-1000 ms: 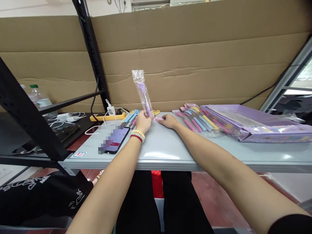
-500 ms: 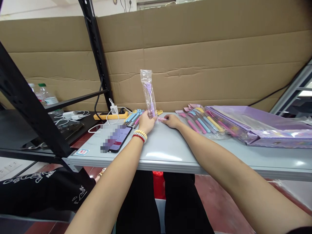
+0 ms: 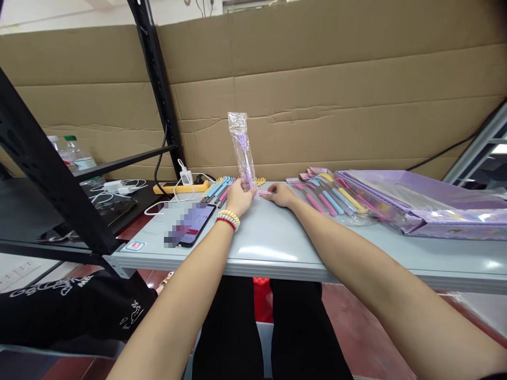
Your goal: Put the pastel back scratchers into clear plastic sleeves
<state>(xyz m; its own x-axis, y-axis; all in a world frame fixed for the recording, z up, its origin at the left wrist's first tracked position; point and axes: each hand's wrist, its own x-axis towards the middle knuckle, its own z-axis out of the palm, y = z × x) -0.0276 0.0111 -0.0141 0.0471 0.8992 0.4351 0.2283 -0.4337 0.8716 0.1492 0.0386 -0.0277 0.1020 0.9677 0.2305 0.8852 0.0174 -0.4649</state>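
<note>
A purple back scratcher (image 3: 243, 148) with a hand-shaped head stands nearly upright inside a clear plastic bag (image 3: 237, 121). My left hand (image 3: 240, 198) is closed around its lower end, through the plastic. Close beside it, my right hand (image 3: 282, 196) pinches a small pink card (image 3: 264, 192) by the bottom of the bag. Whether the card is inside the plastic I cannot tell. Left of my left hand lie several loose back scratchers (image 3: 217, 189) in blue, pink and yellow. To the right, several bagged back scratchers (image 3: 330, 195) with pink cards lie in a row.
A phone (image 3: 198, 224) lies at the front left, before a yellow power strip (image 3: 178, 188) with white cables. At the right sits a shallow purple box (image 3: 443, 229) with clear plastic in it. Cardboard (image 3: 317, 79) walls off the back. Another person's dark-clothed leg (image 3: 79, 306) shows lower left.
The camera view has swung slightly left, shifting everything rightward in the picture. The right hand and pink card stay near the bag's lower end; the left hand keeps its hold.
</note>
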